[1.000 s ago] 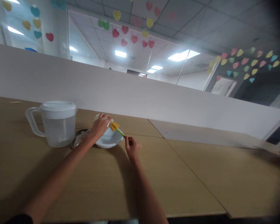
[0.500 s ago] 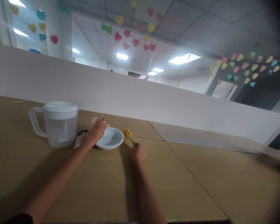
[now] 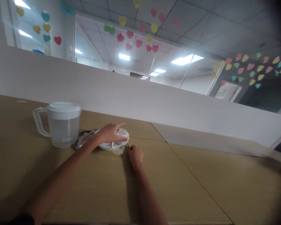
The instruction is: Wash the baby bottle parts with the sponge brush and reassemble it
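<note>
My left hand [image 3: 110,133] is closed over the rim of a small clear measuring cup [image 3: 119,147] and holds it just in front of a white bowl [image 3: 105,145] on the wooden table. My right hand [image 3: 135,153] is closed in a fist beside the cup, gripping the thin green handle of a yellow sponge brush; only a sliver of the yellow head [image 3: 127,137] shows behind the cup.
A clear lidded pitcher [image 3: 61,124] with water stands left of the bowl. Crumpled clear wrap on a dark lid [image 3: 82,139] lies between them. A white partition wall [image 3: 154,103] runs along the table's far edge.
My left hand has carried the small cup from behind the bowl to its right front. The yellow brush head has gone from above the bowl to behind the cup.
</note>
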Demonstrator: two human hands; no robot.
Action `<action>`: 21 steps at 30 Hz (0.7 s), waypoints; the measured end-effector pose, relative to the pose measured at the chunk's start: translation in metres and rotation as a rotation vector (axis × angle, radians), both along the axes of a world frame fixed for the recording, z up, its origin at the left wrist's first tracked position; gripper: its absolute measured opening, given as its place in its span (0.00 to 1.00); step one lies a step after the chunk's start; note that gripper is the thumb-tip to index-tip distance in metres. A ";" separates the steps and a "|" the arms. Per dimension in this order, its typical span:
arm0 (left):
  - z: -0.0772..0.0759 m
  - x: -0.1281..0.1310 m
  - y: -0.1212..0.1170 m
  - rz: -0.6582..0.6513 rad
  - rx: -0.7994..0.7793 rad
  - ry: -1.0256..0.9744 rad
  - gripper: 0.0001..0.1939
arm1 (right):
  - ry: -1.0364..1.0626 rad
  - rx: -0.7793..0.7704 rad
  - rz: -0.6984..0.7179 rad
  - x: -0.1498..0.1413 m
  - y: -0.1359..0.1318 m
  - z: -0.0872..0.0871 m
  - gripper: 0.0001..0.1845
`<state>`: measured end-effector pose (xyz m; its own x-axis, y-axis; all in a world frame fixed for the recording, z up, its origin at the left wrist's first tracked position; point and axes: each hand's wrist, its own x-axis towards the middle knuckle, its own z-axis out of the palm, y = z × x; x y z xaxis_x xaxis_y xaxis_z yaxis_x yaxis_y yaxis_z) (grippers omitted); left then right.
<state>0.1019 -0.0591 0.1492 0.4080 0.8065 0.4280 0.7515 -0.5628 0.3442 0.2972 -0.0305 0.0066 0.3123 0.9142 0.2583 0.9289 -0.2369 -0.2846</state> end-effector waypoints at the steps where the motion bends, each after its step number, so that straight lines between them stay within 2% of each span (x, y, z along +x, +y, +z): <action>1: -0.001 0.003 -0.003 -0.061 -0.040 0.040 0.37 | 0.003 -0.008 0.011 0.000 -0.001 0.001 0.15; 4: -0.009 0.013 -0.008 -0.209 -0.133 0.144 0.39 | 0.011 -0.024 0.039 -0.002 -0.004 0.004 0.14; 7: -0.017 0.020 -0.008 -0.276 -0.163 0.249 0.38 | 0.042 -0.012 0.023 -0.003 -0.006 0.007 0.18; 11: -0.022 0.023 -0.006 -0.315 -0.183 0.365 0.32 | 0.101 0.146 0.039 -0.004 0.000 0.003 0.21; 15: -0.024 0.023 -0.006 -0.322 -0.197 0.427 0.26 | 0.120 0.407 0.295 -0.003 0.014 -0.010 0.22; 18: -0.026 0.023 -0.003 -0.352 -0.206 0.470 0.20 | 0.129 0.505 0.489 -0.005 0.021 -0.019 0.23; 21: -0.028 0.023 0.000 -0.396 -0.201 0.505 0.20 | 0.158 0.497 0.503 -0.006 0.022 -0.024 0.22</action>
